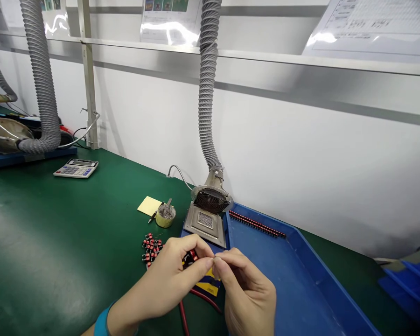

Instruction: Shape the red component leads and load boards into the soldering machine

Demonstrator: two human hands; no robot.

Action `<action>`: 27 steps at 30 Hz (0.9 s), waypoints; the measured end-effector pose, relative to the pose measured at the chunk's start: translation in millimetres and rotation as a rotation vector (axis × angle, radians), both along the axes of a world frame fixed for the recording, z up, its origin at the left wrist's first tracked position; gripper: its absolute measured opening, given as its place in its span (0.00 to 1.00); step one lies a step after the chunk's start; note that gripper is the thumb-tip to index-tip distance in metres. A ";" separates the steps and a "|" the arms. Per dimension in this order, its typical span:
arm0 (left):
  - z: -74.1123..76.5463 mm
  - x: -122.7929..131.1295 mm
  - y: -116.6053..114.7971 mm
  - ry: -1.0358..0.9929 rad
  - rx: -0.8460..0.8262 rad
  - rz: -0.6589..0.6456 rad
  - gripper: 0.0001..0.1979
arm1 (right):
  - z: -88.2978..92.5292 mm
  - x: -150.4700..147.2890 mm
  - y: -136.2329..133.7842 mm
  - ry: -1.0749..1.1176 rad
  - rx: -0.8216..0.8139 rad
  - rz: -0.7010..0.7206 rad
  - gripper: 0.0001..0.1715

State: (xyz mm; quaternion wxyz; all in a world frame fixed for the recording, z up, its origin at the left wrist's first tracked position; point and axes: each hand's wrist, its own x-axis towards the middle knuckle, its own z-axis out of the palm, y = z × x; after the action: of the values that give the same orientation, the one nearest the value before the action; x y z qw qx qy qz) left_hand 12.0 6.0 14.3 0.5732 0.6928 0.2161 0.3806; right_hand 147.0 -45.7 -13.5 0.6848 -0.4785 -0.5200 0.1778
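My left hand (171,273) and my right hand (248,289) meet at the fingertips, thumb against forefinger on each. Whatever they pinch is too small and too covered to make out. Left of my left hand lies a pile of small red-and-black parts with wire legs (150,247); more of these show behind its fingers. Under the hands a blue-and-yellow thing (208,285) is partly covered. Red curved handles or cords (184,317) lie below my left hand. Just beyond my hands stands a metal plate with a square silvery pool (206,219), apparently a solder pot.
A fume hood on a grey hose (212,198) hangs behind the pot. The blue tray (283,275) at right bears a row of red-and-black parts (257,224). A round tub (165,215), pen, yellow notes (149,206) and calculator (76,168) stand left on the green table.
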 end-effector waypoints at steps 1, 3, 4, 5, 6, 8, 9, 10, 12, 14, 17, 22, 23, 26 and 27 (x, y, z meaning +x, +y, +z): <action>-0.3 -0.4 0.1 0.003 0.012 0.003 0.08 | 0.0 -0.3 0.1 -0.002 -0.003 -0.004 0.05; -0.9 -0.8 0.2 0.003 0.033 0.005 0.08 | -0.4 -0.1 0.8 -0.007 0.000 -0.011 0.04; -1.2 -0.8 0.3 -0.001 0.037 0.005 0.08 | -0.6 0.4 1.3 -0.008 0.004 -0.009 0.04; -1.4 -0.6 0.4 -0.009 0.033 0.006 0.08 | -0.9 1.0 1.8 -0.008 0.007 -0.004 0.04; -1.4 -0.4 0.6 -0.017 0.024 0.004 0.08 | -1.2 1.9 2.3 -0.005 0.012 0.007 0.04; -1.1 -0.2 1.2 -0.032 -0.004 0.005 0.08 | -1.8 3.8 2.5 -0.003 0.013 0.026 0.04; -1.0 -0.3 1.5 -0.037 -0.013 0.010 0.08 | -2.1 4.5 2.2 -0.009 0.005 0.036 0.04; -0.9 -0.5 1.8 -0.040 -0.017 0.018 0.08 | -2.3 4.9 1.6 -0.014 0.003 0.032 0.04; -0.8 -0.9 2.2 -0.033 -0.009 0.043 0.08 | -2.5 3.8 0.2 -0.027 0.026 -0.016 0.03; -1.1 -1.0 2.4 -0.017 0.006 0.066 0.08 | -2.0 0.1 -0.9 -0.059 0.081 -0.089 0.05; -1.7 -0.2 2.7 -0.011 0.005 0.070 0.08 | 0.0 -7.5 -1.2 -0.128 0.191 -0.171 0.10; -1.5 0.1 3.5 -0.062 -0.041 0.027 0.08 | 8.9 -4.8 -5.3 -0.370 0.287 -0.098 0.13; -1.3 -0.3 3.7 -0.074 -0.068 0.012 0.08 | 11.3 -1.7 -7.4 -0.427 0.254 -0.017 0.13; -1.1 -1.8 3.9 -0.085 -0.106 -0.007 0.09 | 16.2 6.8 -13.7 -0.477 0.153 0.137 0.11; -1.4 -2.1 3.8 -0.075 -0.092 -0.004 0.09 | 16.3 8.5 -15.0 -0.473 0.153 0.124 0.13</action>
State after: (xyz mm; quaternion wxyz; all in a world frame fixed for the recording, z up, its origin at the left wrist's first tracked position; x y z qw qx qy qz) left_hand 9.9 9.9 12.9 0.6128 0.6514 0.2103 0.3948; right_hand 155.5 -60.6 2.8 0.5662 -0.4208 -0.7060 0.0626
